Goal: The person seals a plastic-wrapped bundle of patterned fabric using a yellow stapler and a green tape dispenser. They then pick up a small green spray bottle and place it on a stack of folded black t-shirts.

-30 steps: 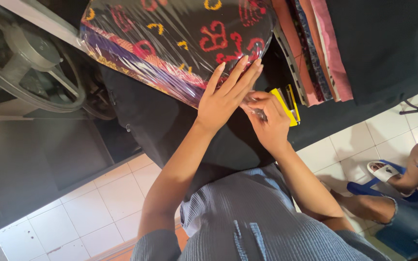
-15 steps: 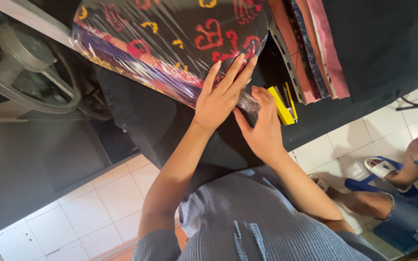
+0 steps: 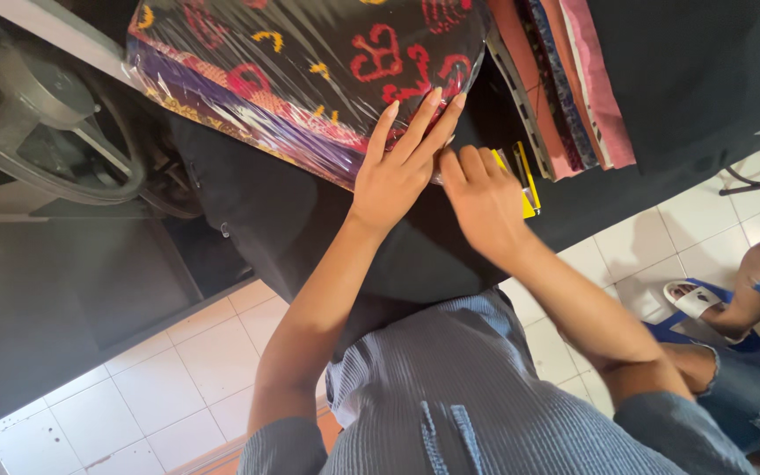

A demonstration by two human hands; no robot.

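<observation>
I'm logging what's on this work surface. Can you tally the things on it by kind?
Plastic-wrapped patterned fabric bundle, under the left hand: 1
Stack of folded fabrics: 1
Yellow tool, beside the right hand; its kind is unclear: 1
Total: 3

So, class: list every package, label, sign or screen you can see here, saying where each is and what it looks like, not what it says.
Plastic-wrapped fabric bundle: on the black-draped table, under the left hand; flat, dark with red, yellow and purple patterns.
Yellow card label: beside the right hand; small, yellow with dark markings.
No signs or screens in view.
</observation>
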